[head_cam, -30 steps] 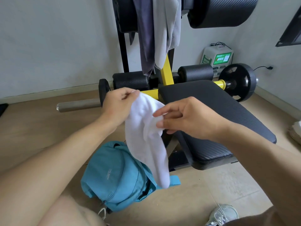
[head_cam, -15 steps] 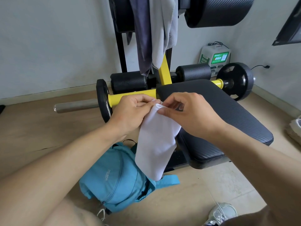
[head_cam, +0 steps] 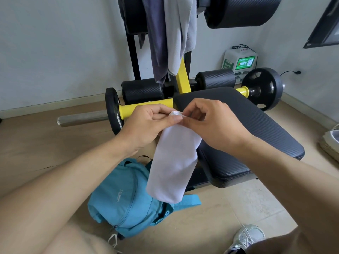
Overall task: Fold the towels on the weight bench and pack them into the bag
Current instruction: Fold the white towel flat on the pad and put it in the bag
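A white towel [head_cam: 173,162], folded into a narrow strip, hangs in front of me above the floor. My left hand [head_cam: 146,125] pinches its top edge from the left. My right hand [head_cam: 211,123] pinches the same top edge from the right, fingertips almost meeting the left hand's. Below the towel lies a teal bag [head_cam: 126,202] on the floor, its opening partly hidden by the cloth. The black padded weight bench [head_cam: 247,129] stands just right of my hands. A dark grey towel [head_cam: 157,39] and a light grey towel [head_cam: 180,32] hang from the upper frame.
A yellow bar [head_cam: 145,108] with black weight plates [head_cam: 114,110] crosses behind my hands. A green-and-white charging box [head_cam: 239,63] stands by the back wall. My shoe [head_cam: 247,237] is at the lower right, and a pale bundle [head_cam: 330,142] lies at the right edge.
My hands came together at the towel's top edge, and the loose hanging towel now hangs as a narrower doubled strip. The right hand went from open fingers to a pinch.
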Tool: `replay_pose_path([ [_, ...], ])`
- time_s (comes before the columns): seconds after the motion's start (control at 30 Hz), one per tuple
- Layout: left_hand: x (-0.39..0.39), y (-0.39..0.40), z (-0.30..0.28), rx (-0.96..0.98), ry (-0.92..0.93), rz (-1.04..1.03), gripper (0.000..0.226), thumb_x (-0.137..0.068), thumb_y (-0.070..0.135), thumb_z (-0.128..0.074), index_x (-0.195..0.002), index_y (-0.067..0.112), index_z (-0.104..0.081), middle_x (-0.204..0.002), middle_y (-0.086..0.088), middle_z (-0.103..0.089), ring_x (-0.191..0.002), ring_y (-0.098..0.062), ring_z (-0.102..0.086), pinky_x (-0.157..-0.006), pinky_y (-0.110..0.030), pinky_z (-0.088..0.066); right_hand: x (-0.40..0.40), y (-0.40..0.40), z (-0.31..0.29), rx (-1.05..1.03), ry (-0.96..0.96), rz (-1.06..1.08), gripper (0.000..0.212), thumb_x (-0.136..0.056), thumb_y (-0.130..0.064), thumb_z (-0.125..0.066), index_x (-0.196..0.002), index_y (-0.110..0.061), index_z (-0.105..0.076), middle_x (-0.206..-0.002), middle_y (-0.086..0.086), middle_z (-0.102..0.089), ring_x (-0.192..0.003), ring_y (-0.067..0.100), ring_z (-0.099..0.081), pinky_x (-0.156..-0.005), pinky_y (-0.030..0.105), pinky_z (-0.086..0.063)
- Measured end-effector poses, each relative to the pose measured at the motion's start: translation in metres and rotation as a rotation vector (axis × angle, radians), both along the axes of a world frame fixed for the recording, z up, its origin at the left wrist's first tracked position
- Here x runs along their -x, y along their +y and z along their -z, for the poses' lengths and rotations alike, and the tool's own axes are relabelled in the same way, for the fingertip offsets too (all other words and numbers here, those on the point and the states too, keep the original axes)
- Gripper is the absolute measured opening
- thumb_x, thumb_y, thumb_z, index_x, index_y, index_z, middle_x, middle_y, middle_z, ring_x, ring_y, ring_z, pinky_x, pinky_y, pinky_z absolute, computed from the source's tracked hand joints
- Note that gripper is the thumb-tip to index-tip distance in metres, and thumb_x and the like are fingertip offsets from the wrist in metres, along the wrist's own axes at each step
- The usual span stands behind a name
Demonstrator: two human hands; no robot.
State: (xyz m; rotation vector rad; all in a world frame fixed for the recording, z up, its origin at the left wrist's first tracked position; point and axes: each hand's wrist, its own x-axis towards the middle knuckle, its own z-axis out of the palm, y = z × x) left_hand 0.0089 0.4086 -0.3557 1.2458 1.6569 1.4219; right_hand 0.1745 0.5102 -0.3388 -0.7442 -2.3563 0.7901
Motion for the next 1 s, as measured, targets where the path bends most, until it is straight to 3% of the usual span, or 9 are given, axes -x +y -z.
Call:
replay_pose_path([
  [0.13, 0.009, 0.003, 0.001, -0.013, -0.018, -0.072, 0.011, -0.091, 0.027, -0.072, -0.097, 0.019, -0.077, -0.092, 0.000, -0.080, -0.089, -0.014, -0.076, -0.085, -0.032, -0.058, -0.004, 0.003, -0.007, 0.040, -0.166, -0.090, 0.016, -0.085, -0.047, -0.076, -0.088, -0.032, -0.069, -0.079, -0.007, -0.072, -0.073, 0.008, -0.063, -0.065, 0.029, -0.050],
  [0.27, 0.029, 0.002, 0.004, -0.033, 0.020, -0.146, 0.011, -0.085, 0.038, -0.075, -0.090, 0.028, -0.077, -0.092, 0.002, -0.080, -0.094, -0.015, -0.073, -0.095, -0.037, -0.055, -0.010, 0.008, -0.010, -0.049, -0.355, -0.098, 0.024, -0.078, -0.052, -0.080, -0.088, -0.032, -0.071, -0.082, -0.010, -0.071, -0.076, 0.006, -0.062, -0.064, 0.025, -0.047],
  [0.37, 0.037, 0.001, 0.008, -0.001, 0.069, -0.139, 0.012, -0.085, 0.037, -0.074, -0.090, 0.026, -0.075, -0.083, 0.007, -0.079, -0.078, -0.006, -0.072, -0.080, -0.029, -0.055, -0.012, 0.009, -0.011, -0.109, -0.334, -0.083, 0.027, -0.077, -0.054, -0.080, -0.087, -0.031, -0.071, -0.076, -0.012, -0.069, -0.075, 0.005, -0.062, -0.063, 0.018, -0.041],
  [0.43, 0.040, 0.002, 0.011, 0.013, 0.107, -0.136, 0.010, -0.088, 0.034, -0.074, -0.093, 0.025, -0.074, -0.084, 0.008, -0.079, -0.081, -0.003, -0.071, -0.087, -0.026, -0.052, -0.011, 0.008, -0.011, -0.167, -0.294, -0.045, 0.026, -0.078, -0.052, -0.080, -0.087, -0.030, -0.071, -0.073, -0.013, -0.067, -0.075, 0.007, -0.060, -0.064, 0.014, -0.034],
  [0.57, 0.039, 0.002, 0.010, 0.000, 0.085, -0.088, 0.024, -0.080, 0.043, -0.071, -0.094, 0.023, -0.073, -0.085, 0.008, -0.079, -0.081, 0.000, -0.069, -0.083, -0.021, -0.047, -0.009, 0.010, -0.012, -0.174, -0.149, 0.064, 0.022, -0.080, -0.043, -0.081, -0.093, -0.030, -0.069, -0.070, -0.009, -0.063, -0.070, 0.008, -0.058, -0.064, 0.031, -0.046],
  [0.7, 0.034, 0.002, 0.007, -0.052, 0.079, -0.018, 0.024, -0.084, 0.042, -0.066, -0.094, 0.020, -0.069, -0.081, 0.010, -0.076, -0.079, -0.001, -0.066, -0.080, -0.016, -0.047, -0.008, 0.012, -0.012, -0.192, -0.235, 0.078, 0.035, -0.090, -0.047, -0.070, -0.121, -0.032, -0.068, -0.077, -0.012, -0.058, -0.078, 0.009, -0.056, -0.071, 0.032, -0.046],
  [0.83, 0.030, 0.002, 0.007, -0.075, 0.083, 0.021, 0.014, -0.099, 0.027, -0.060, -0.094, 0.015, -0.065, -0.077, 0.012, -0.070, -0.077, -0.005, -0.062, -0.079, -0.016, -0.047, -0.009, 0.011, -0.012, -0.167, -0.337, 0.033, 0.015, -0.093, -0.042, -0.067, -0.100, -0.030, -0.074, -0.079, -0.014, -0.052, -0.081, 0.007, -0.053, -0.064, 0.024, -0.038],
  [0.93, 0.024, 0.003, 0.006, -0.077, 0.065, 0.042, 0.013, -0.100, 0.027, -0.059, -0.095, 0.015, -0.064, -0.073, 0.011, -0.070, -0.071, -0.005, -0.062, -0.071, -0.016, -0.049, -0.006, 0.005, -0.012, -0.208, -0.367, 0.008, 0.035, -0.080, -0.062, -0.070, -0.094, -0.030, -0.068, -0.092, -0.012, -0.051, -0.095, 0.014, -0.046, -0.076, 0.028, -0.037],
  [1.0, 0.019, 0.003, 0.004, -0.079, 0.054, 0.061, 0.021, -0.094, 0.036, -0.061, -0.096, 0.015, -0.064, -0.072, 0.007, -0.071, -0.069, -0.009, -0.062, -0.069, -0.022, -0.049, -0.001, -0.002, -0.010, -0.236, -0.373, -0.001, 0.047, -0.078, -0.074, -0.062, -0.091, -0.030, -0.060, -0.092, -0.010, -0.053, -0.092, 0.015, -0.046, -0.077, 0.030, -0.036],
])
